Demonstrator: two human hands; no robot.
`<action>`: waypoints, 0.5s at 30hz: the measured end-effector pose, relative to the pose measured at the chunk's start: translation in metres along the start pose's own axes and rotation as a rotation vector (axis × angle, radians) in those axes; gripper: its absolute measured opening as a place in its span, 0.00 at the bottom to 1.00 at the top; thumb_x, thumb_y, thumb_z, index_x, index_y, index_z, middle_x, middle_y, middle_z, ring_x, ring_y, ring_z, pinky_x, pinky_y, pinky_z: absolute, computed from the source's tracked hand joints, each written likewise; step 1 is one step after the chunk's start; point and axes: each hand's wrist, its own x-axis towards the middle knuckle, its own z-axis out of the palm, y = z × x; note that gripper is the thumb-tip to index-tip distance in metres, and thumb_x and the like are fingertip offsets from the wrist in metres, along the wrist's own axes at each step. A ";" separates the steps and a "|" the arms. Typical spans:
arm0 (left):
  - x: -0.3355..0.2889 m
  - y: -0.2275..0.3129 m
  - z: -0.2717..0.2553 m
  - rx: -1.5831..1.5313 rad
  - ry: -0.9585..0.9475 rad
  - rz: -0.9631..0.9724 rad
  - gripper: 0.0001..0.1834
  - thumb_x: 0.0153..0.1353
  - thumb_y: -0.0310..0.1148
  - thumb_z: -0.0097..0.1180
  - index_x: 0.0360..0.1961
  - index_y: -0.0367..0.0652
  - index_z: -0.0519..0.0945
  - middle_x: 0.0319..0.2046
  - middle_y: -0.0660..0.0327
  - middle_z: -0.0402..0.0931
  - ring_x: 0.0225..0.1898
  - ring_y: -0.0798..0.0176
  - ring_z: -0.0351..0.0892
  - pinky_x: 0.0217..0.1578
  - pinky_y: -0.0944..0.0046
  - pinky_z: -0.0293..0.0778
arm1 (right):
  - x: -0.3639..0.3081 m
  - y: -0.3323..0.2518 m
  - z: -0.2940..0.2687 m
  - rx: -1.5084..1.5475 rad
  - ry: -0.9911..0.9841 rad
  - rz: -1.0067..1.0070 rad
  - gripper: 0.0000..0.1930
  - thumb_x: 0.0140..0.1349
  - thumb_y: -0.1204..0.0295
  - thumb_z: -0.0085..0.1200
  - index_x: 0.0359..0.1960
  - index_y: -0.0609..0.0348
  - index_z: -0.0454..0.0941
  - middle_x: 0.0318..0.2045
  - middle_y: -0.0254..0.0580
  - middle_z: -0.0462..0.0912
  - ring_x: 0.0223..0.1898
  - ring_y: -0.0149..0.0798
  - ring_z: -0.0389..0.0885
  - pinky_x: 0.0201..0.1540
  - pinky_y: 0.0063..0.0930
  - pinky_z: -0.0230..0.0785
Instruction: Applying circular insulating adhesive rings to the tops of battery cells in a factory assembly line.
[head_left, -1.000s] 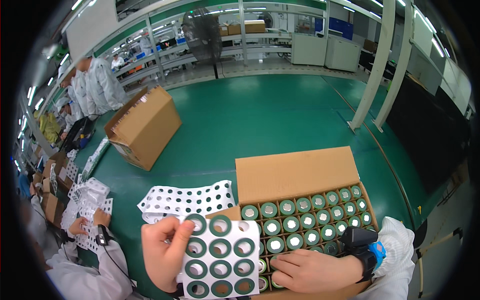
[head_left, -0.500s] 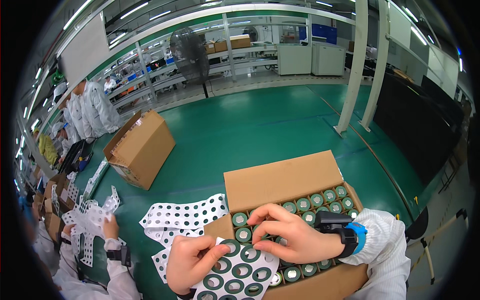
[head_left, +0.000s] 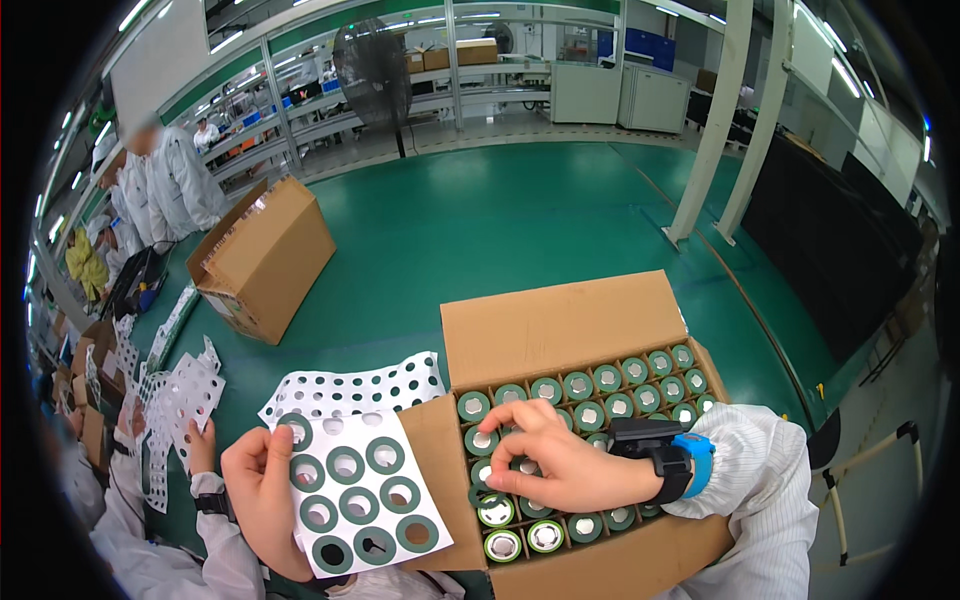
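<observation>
My left hand (head_left: 262, 490) pinches the left edge of a white sheet (head_left: 374, 480) that carries several dark green ring stickers. Over the near left part of an open cardboard box (head_left: 560, 315), my right hand (head_left: 565, 468) holds a green ring sticker (head_left: 488, 497) at its fingertips, just above the cells. Upright cylindrical cells (head_left: 578, 385) stand in rows between cardboard dividers, many topped with a dark green ring. A few near cells (head_left: 503, 545) show a bare metal top with a bright green rim. My right hand and wrist hide part of the middle rows.
Punched white sheets (head_left: 350, 385) lie left of the box. Another cardboard box (head_left: 270, 255) stands farther back on the green table (head_left: 480, 215). At the left, a co-worker's hand (head_left: 202, 445) handles similar sheets, and people in white coats (head_left: 180, 190) stand beyond.
The sheet and my left hand have moved left, away from the box. My right hand has lifted a ring sticker off the sheet and now holds it over the cells.
</observation>
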 end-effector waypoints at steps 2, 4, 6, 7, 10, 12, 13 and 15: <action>-0.005 -0.001 -0.007 -0.010 0.047 -0.033 0.11 0.60 0.32 0.57 0.34 0.35 0.71 0.24 0.67 0.69 0.24 0.79 0.63 0.25 0.78 0.61 | -0.002 0.000 0.006 -0.089 -0.105 0.030 0.10 0.60 0.64 0.54 0.27 0.56 0.74 0.53 0.42 0.65 0.54 0.46 0.56 0.56 0.41 0.46; 0.002 -0.002 -0.001 0.001 0.014 -0.021 0.11 0.60 0.31 0.58 0.35 0.35 0.71 0.25 0.67 0.69 0.24 0.79 0.63 0.26 0.78 0.61 | -0.003 0.005 0.008 -0.128 -0.103 0.041 0.10 0.60 0.64 0.54 0.26 0.56 0.75 0.53 0.42 0.65 0.54 0.46 0.56 0.56 0.42 0.45; 0.004 -0.004 0.007 0.005 0.007 -0.031 0.11 0.60 0.31 0.58 0.35 0.35 0.71 0.25 0.66 0.69 0.24 0.79 0.63 0.26 0.78 0.61 | -0.004 0.008 0.009 -0.168 -0.105 0.044 0.10 0.59 0.65 0.54 0.25 0.57 0.75 0.53 0.42 0.65 0.54 0.46 0.56 0.56 0.42 0.45; 0.004 -0.005 0.011 0.011 0.003 -0.028 0.11 0.60 0.31 0.58 0.35 0.35 0.71 0.25 0.66 0.70 0.25 0.79 0.63 0.26 0.78 0.61 | -0.004 0.009 0.009 -0.169 -0.105 0.048 0.10 0.59 0.66 0.55 0.25 0.57 0.75 0.53 0.42 0.65 0.54 0.46 0.56 0.56 0.42 0.45; 0.005 -0.005 0.010 0.052 -0.003 0.008 0.11 0.59 0.31 0.59 0.32 0.35 0.70 0.22 0.68 0.67 0.22 0.80 0.60 0.23 0.79 0.56 | -0.004 0.006 0.011 -0.165 -0.086 0.023 0.09 0.58 0.68 0.54 0.22 0.59 0.73 0.51 0.44 0.66 0.54 0.48 0.56 0.56 0.42 0.45; 0.005 -0.007 0.010 0.066 -0.027 0.010 0.11 0.59 0.30 0.59 0.30 0.35 0.70 0.19 0.71 0.64 0.19 0.81 0.57 0.19 0.79 0.52 | -0.004 0.004 0.013 -0.163 -0.066 0.003 0.09 0.57 0.71 0.53 0.21 0.61 0.72 0.49 0.45 0.67 0.53 0.49 0.57 0.55 0.42 0.46; 0.003 -0.007 0.013 0.068 0.011 0.041 0.11 0.59 0.30 0.59 0.29 0.35 0.71 0.19 0.71 0.63 0.19 0.81 0.56 0.19 0.79 0.51 | -0.004 0.003 0.013 -0.165 -0.065 0.003 0.09 0.56 0.71 0.53 0.20 0.61 0.72 0.49 0.45 0.67 0.53 0.49 0.57 0.55 0.42 0.46; 0.003 -0.007 0.013 0.071 0.048 0.067 0.11 0.59 0.30 0.59 0.28 0.36 0.71 0.18 0.72 0.63 0.18 0.81 0.56 0.19 0.79 0.50 | -0.004 0.002 0.013 -0.166 -0.068 0.005 0.09 0.56 0.71 0.53 0.20 0.61 0.72 0.49 0.45 0.67 0.53 0.49 0.57 0.55 0.43 0.47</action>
